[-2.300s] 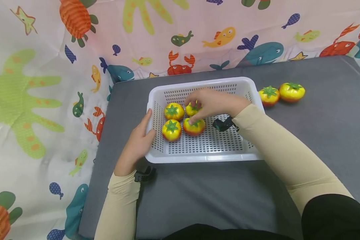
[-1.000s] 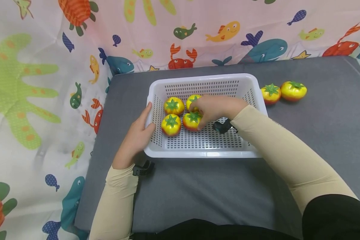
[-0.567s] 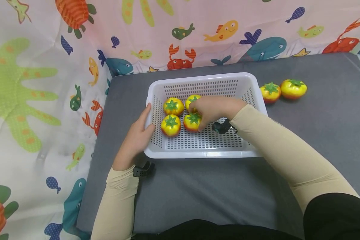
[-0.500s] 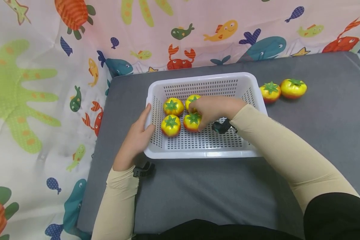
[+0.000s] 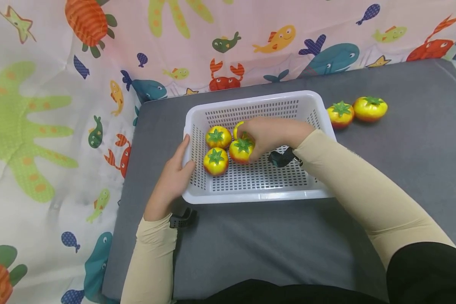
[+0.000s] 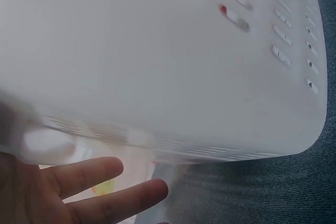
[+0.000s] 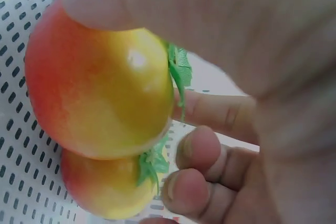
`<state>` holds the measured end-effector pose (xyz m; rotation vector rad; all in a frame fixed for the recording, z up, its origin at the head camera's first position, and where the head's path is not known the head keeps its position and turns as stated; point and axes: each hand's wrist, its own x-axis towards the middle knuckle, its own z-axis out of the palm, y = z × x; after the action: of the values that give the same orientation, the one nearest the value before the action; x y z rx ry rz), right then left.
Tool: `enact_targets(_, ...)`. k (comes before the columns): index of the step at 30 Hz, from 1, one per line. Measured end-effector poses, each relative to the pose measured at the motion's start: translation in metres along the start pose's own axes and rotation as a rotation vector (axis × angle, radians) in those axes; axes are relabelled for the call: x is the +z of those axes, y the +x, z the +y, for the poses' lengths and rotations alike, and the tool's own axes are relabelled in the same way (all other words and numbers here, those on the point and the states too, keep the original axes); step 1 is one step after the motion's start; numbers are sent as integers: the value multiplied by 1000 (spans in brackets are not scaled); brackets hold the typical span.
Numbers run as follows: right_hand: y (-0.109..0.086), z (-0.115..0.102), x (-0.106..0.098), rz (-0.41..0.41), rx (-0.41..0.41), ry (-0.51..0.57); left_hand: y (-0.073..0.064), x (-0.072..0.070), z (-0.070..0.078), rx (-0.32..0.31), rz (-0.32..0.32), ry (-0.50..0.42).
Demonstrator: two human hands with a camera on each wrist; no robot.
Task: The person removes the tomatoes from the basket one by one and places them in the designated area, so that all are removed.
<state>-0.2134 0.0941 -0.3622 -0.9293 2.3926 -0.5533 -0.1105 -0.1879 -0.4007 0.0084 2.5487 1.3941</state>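
In the head view a white perforated plastic basket [image 5: 262, 196] holds several yellow-and-red toy tomatoes with green star-shaped tops. My right hand [image 5: 273, 134] reaches into it and grips the near right tomato [image 5: 240, 151]. The right wrist view shows my thumb on the red-yellow skin of this tomato [image 7: 100, 87]. Behind it the far right tomato [image 5: 238, 126] is mostly covered by my fingers. Two more, the far left tomato [image 5: 218, 137] and near left tomato [image 5: 215, 162], sit beside these. My left hand [image 5: 174, 177] rests at the basket's left rim with extended fingers.
Two more toy tomatoes lie on the grey cloth [image 5: 414, 139] right of the basket: one tomato [image 5: 340, 115] close to its wall, the other tomato [image 5: 370, 109] beside it. A curtain [image 5: 197, 38] printed with sea animals hangs behind and at left.
My right thumb has shifted from the top of the near right tomato to its right side. That tomato now sits slightly farther back and left. My left hand stays at the rim.
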Motion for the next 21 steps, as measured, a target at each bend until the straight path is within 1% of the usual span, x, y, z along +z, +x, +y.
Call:
enact_targets(5, -4, 2, -3, 49, -17, -33, -1, 1, 1, 1, -2, -3)
enact_targets(8, -5, 3, -5, 60, -19, -44, -1, 0, 0, -6, -5, -4)
enact_targets(15, -7, 1, -9, 51, -3, -25, 1, -2, 0, 23, 1, -3)
enact_targets(21, -11, -1, -9, 31, 4, -4, 2, -1, 0, 8, -13, -12)
